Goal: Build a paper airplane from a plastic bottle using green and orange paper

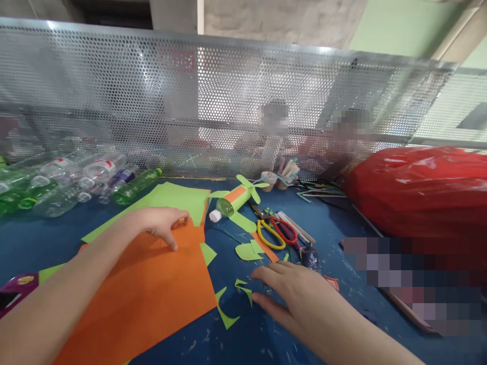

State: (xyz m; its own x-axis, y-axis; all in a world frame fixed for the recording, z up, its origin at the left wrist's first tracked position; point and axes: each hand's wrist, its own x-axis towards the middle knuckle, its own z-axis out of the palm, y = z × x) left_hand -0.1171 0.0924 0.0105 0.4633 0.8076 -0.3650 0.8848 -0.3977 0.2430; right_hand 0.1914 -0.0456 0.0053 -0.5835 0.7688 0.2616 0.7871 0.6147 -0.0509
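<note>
My left hand reaches over a large orange sheet of paper, thumb and fingers apart at its far edge, with nothing visible in them. Under and behind it lie light-green sheets. My right hand hovers at or just above the blue tabletop, thumb and fingers parted around empty space. Close to its fingertips are small green paper scraps and a curved green offcut. Beyond sits a small plastic bottle wrapped in green and orange paper, with a white cap and petal-shaped green blades at the far end.
Scissors with yellow and red handles lie among pens. Plastic bottles are lined up at the left, before a perforated metal screen. Cups of markers stand behind. A red plastic bag bulges at right.
</note>
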